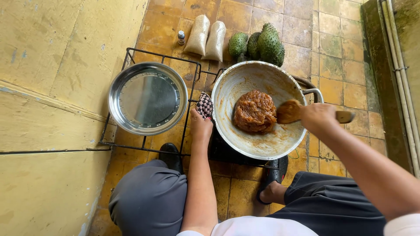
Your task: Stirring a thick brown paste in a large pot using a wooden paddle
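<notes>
The wok [245,83] sits on a black stand [131,54] over yellow floor tiles [337,48], a little right of centre. In its bowl lies a brown sticky lump [255,112], slightly toward 9 o'clock of the wok's middle. The right hand [318,118] is closed around the handle of a wooden spatula [289,111], whose brown-coated blade rests at 3 o'clock of the lump, touching or just beside it; the handle's end sticks out past the hand toward 3 o'clock. The left hand [200,126] is at 9 o'clock of the wok, fingers wrapped over a checked cloth [204,105] pressed against the rim there; how tightly it grips cannot be told.

At 9 o'clock of the wok, apart from it, a round steel tray [148,98] rests on the same stand. At 12 o'clock of the wok lie spiky green fruits [262,43] on the floor, with two pale filled bags [206,37] just beside them toward 9 o'clock and a small bottle [181,37] further that way. A yellow wall [48,87] runs down the left. The person's grey-clad knees [148,199] and dark sandals [271,175] show at 6 o'clock
</notes>
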